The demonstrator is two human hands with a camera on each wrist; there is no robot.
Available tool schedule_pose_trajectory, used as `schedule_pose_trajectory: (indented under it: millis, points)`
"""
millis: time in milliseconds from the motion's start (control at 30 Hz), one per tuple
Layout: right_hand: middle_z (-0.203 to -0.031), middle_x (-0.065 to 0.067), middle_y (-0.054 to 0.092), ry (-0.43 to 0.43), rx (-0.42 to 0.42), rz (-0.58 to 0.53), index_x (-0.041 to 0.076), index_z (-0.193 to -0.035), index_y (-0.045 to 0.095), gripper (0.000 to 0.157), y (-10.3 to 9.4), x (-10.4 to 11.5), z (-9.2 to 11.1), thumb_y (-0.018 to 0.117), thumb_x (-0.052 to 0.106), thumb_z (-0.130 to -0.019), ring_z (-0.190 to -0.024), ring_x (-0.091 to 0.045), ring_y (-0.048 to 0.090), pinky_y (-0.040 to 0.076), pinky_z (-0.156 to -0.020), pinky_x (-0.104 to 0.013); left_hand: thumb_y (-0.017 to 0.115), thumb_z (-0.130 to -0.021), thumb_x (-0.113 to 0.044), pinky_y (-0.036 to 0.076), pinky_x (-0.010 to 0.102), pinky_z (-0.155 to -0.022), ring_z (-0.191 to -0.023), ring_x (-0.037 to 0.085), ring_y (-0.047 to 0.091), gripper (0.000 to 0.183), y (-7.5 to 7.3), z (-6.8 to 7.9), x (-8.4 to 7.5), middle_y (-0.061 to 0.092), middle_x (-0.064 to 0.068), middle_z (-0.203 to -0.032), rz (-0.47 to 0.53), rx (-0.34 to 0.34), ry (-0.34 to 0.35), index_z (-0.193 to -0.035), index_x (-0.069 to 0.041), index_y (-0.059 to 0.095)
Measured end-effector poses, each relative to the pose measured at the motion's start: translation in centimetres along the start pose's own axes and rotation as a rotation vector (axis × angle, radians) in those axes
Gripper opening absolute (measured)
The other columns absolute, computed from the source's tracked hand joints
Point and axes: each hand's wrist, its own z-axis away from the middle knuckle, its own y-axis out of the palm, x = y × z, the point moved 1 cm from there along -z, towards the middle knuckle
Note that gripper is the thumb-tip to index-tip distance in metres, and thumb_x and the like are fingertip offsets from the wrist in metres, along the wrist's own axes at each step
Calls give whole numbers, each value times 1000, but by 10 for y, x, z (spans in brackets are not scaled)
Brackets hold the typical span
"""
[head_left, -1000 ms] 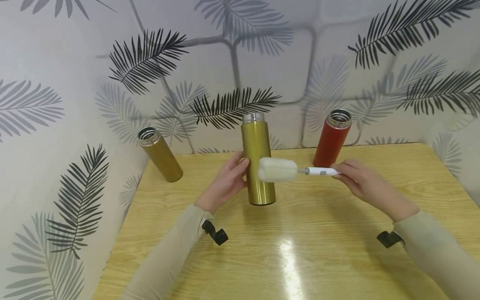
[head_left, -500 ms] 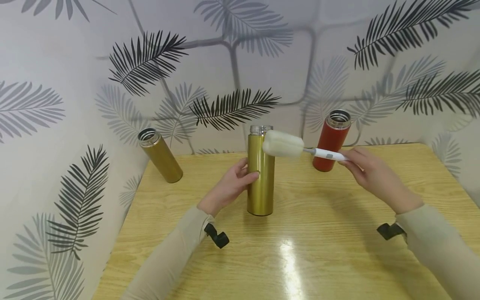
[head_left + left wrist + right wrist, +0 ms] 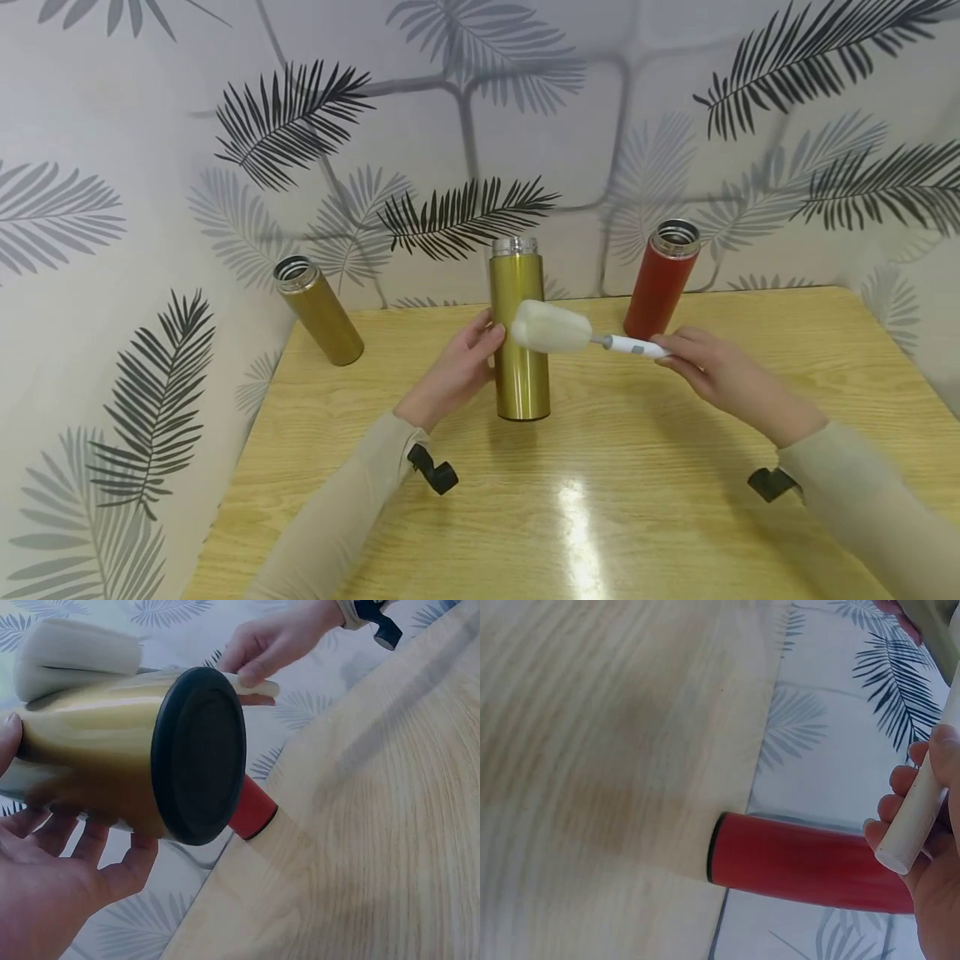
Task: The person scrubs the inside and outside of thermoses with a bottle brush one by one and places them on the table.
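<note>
My left hand (image 3: 456, 373) holds a gold thermos flask (image 3: 517, 383), lidless and nearly upright; its black base (image 3: 201, 757) shows in the left wrist view, raised off the table. Against the flask's side, in the head view, lies the cream sponge head of a bottle brush (image 3: 553, 327); whether it touches is hard to tell there. The brush's white handle (image 3: 922, 810) is gripped by the thumb and fingers of my right hand (image 3: 720, 371). Behind that hand stands a red thermos flask (image 3: 660, 279), also lidless.
A second, smaller gold thermos flask (image 3: 321, 315) stands uncovered at the table's back left. The wooden table (image 3: 450, 517) backs onto a wall (image 3: 540, 142) with a leaf pattern.
Over the last second the brush's sponge went up toward the flask's neck, then back down to its middle. The flask dipped and rose slightly in my left hand.
</note>
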Motion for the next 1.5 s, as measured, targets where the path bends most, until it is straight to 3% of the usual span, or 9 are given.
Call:
schedule_pose_trajectory:
  millis: [67, 133, 267, 467, 633, 867, 1167, 1367, 1500]
  points:
    - [-92, 3, 63, -2, 26, 0, 4, -114, 73, 57, 2, 3, 2, 39, 49, -108, -77, -8, 53, 45, -70, -17, 75, -84, -62, 34, 65, -116, -145, 38, 39, 113, -1, -1, -2, 34, 25, -160, 21, -16, 16, -165, -8, 19]
    - [-93, 4, 63, -3, 53, 6, 4, -115, 73, 58, 3, 6, 5, 38, 50, -108, -78, -8, 53, 47, -70, -18, 69, -96, -51, 34, 64, -117, -146, 37, 38, 94, -1, -1, -4, 35, 24, -160, 31, -35, 33, -165, -7, 21]
    - [-95, 3, 65, -20, 85, 37, 4, -117, 73, 61, 6, 8, 10, 35, 50, -109, -78, -7, 55, 52, -68, -24, 47, -112, -24, 36, 61, -117, -142, 34, 42, 60, -2, -2, -9, 38, 24, -158, 61, -101, 44, -164, -7, 23]
    - [-96, 2, 65, -80, 91, 50, 4, -116, 74, 60, 11, 9, 13, 35, 49, -110, -78, -8, 58, 53, -68, -25, 40, -113, -16, 47, 51, -107, -127, 25, 55, 51, -5, -2, -14, 53, 17, -143, 130, -190, 41, -161, -11, 24]
    - [-96, 0, 66, -93, 46, 48, 3, -114, 73, 59, 10, 9, 11, 36, 48, -110, -78, -10, 58, 52, -70, -23, 48, -112, -23, 47, 50, -104, -124, 24, 57, 47, -6, -1, -14, 58, 8, -133, 140, -167, 59, -155, -14, 32]
    - [-93, 0, 64, -68, -16, 55, 3, -111, 73, 55, -1, 4, 6, 40, 48, -110, -77, -11, 53, 47, -70, -21, 64, -102, -42, 34, 62, -116, -139, 28, 43, 70, -4, 1, -7, 46, 14, -148, 152, -84, 44, -155, -8, 32]
    - [-88, -2, 63, -29, -84, 107, 1, -109, 73, 56, -20, -4, -5, 41, 47, -110, -73, -12, 50, 43, -66, -24, 83, -74, -63, 41, 59, -113, -127, 21, 52, 125, 5, 3, -2, 48, 14, -146, 52, -18, -21, -161, 4, 25]
    - [-90, -5, 63, 23, -85, 127, 1, -111, 72, 58, -30, -5, -11, 39, 49, -110, -74, -13, 49, 41, -67, -23, 90, -62, -61, 47, 48, -112, -127, 29, 58, 132, 9, 4, -1, 46, 26, -154, -76, -61, -87, -162, 0, 29]
    - [-94, -7, 65, 30, -100, 123, 0, -114, 71, 51, -35, -5, -17, 44, 43, -109, -75, -13, 50, 40, -68, -24, 90, -66, -61, 44, 49, -114, -130, 32, 57, 129, 8, 4, -1, 47, 26, -154, -84, -48, -81, -162, -2, 29]
